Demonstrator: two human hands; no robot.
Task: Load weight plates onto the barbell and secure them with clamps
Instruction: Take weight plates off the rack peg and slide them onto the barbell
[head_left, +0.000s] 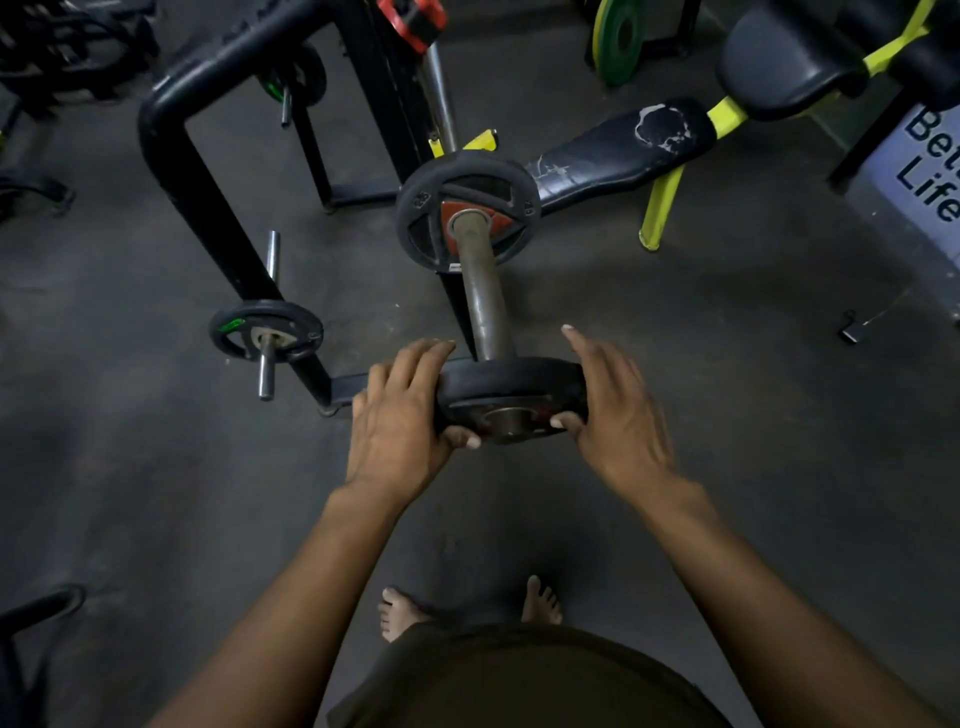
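The barbell sleeve (480, 291) points toward me, a bare steel tube. A black weight plate with a red hub (415, 208) sits far up the sleeve. A second black plate (511, 387) hangs at the sleeve's near end, its metal bore facing me. My left hand (400, 415) grips this plate's left rim, thumb underneath. On the right rim, my right hand (618, 410) holds it with the thumb on the plate's face and the fingers stretched over the top. A red clamp (413, 21) sits on the bar at the top of the view.
A black rack frame (208, 171) stands left, with a small plate (266, 332) on a storage peg. A worn black bench pad (618, 150) on yellow legs lies right. A green plate (618, 39) leans at the back. My bare feet (467, 608) stand on dark rubber floor.
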